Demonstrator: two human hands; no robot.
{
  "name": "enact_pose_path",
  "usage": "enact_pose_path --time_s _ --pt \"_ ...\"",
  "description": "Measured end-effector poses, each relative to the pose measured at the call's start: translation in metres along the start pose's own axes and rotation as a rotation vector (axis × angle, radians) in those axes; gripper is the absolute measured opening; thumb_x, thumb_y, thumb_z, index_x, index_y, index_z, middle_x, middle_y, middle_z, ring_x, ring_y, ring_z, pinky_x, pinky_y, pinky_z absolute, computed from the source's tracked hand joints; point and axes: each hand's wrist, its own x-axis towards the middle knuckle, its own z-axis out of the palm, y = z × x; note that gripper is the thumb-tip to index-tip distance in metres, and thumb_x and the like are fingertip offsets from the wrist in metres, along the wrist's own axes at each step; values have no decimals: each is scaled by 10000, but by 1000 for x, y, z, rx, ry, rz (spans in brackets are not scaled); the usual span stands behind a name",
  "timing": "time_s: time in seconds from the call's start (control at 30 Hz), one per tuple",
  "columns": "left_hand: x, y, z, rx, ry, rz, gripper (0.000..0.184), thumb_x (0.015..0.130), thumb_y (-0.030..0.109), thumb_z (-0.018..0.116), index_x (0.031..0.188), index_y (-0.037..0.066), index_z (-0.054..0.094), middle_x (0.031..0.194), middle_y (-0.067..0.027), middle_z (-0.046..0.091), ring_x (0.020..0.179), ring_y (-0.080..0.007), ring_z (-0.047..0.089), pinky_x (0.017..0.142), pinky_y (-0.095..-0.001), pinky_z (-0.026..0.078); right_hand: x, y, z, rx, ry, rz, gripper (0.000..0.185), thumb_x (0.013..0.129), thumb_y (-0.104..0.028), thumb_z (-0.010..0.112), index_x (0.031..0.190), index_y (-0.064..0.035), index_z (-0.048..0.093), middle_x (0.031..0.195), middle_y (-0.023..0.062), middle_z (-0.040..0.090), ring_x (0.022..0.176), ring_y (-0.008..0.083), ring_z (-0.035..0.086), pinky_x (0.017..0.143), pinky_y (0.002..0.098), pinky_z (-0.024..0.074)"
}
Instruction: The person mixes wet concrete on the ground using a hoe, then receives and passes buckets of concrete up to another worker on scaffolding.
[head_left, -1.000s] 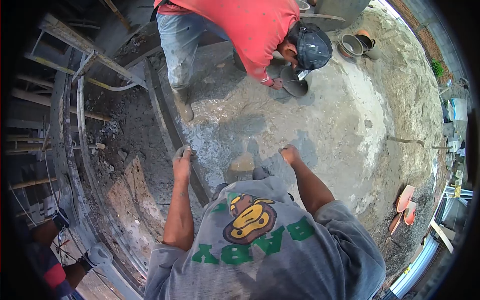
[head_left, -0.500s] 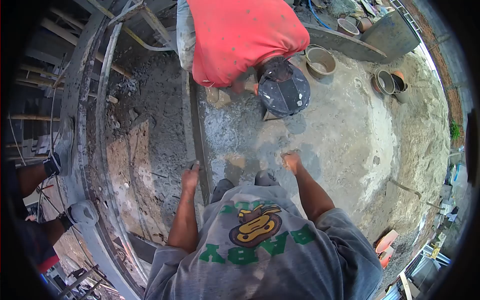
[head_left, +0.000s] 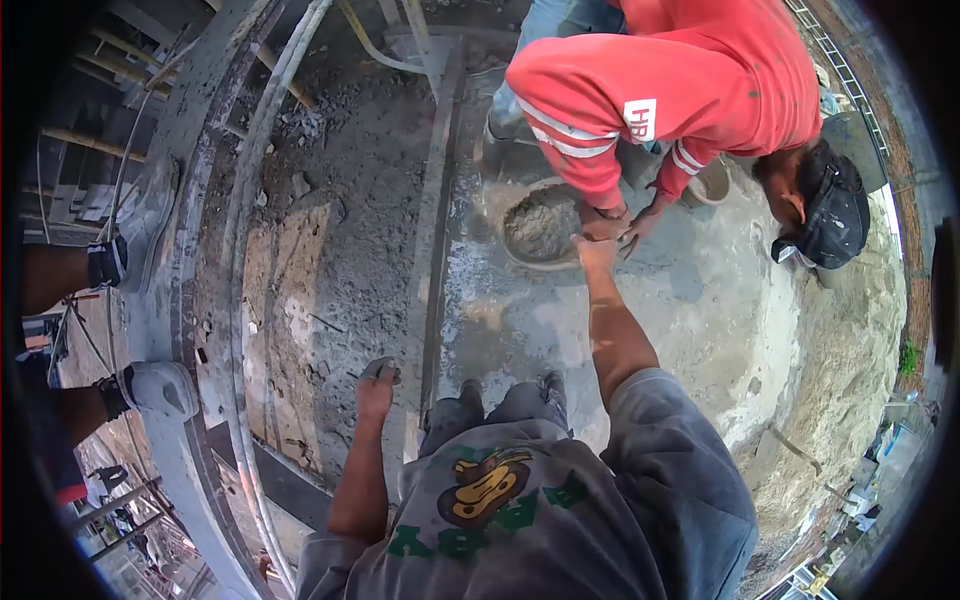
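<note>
My right hand (head_left: 597, 251) reaches forward to the right rim of a bucket of wet mortar (head_left: 538, 228). Its fingers look curled, and what they grip is hidden among a co-worker's hands (head_left: 632, 226), which meet mine there. The bucket is close to the wet concrete floor in front of the co-worker. Low on the left, beside the long narrow edge strip (head_left: 432, 250), my left hand (head_left: 377, 385) hangs with curled fingers. A small greyish patch shows at its fingertips, too small to name.
A co-worker in a red top (head_left: 700, 85) bends over the floor ahead. Behind the arms stands another bucket (head_left: 708, 184). Rough, rubble-strewn ground (head_left: 360, 220) and pipes (head_left: 235, 230) run along the left. Another person's shoes (head_left: 163, 390) rest on a concrete beam at far left.
My right hand has moved forward to the co-worker's hands. The co-worker has shifted right, and the mortar bucket now shows in front of them. My left hand stays low, its fingers curled.
</note>
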Motion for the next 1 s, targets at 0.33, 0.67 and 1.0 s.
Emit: enact_pose_path --time_s 0.33,0.67,1.0 --pt "25 0 64 -335 -95 -235 309 903 310 553 1011 29 621 821 -75 663 663 -169 633 576 -303 487 -93 -227 -115 797 -734 404 242 814 -299 651 729 -101 542 532 -30 418 387 98 319 392 274 256" --pt "16 75 62 -998 -578 -324 692 872 621 352 1292 86 484 1255 -117 543 1144 -286 508 984 -455 369 -209 -412 -276 1042 -1194 158 236 867 -275 589 707 -132 491 463 -87 289 342 44 223 335 233 147" --pt "-28 244 -39 -1642 -759 442 693 798 598 467 1328 152 440 1353 -66 450 1216 -292 443 1011 -494 366 -289 -573 -342 606 -1085 -576 139 818 -116 556 693 -57 537 488 -73 340 366 23 245 340 229 168"
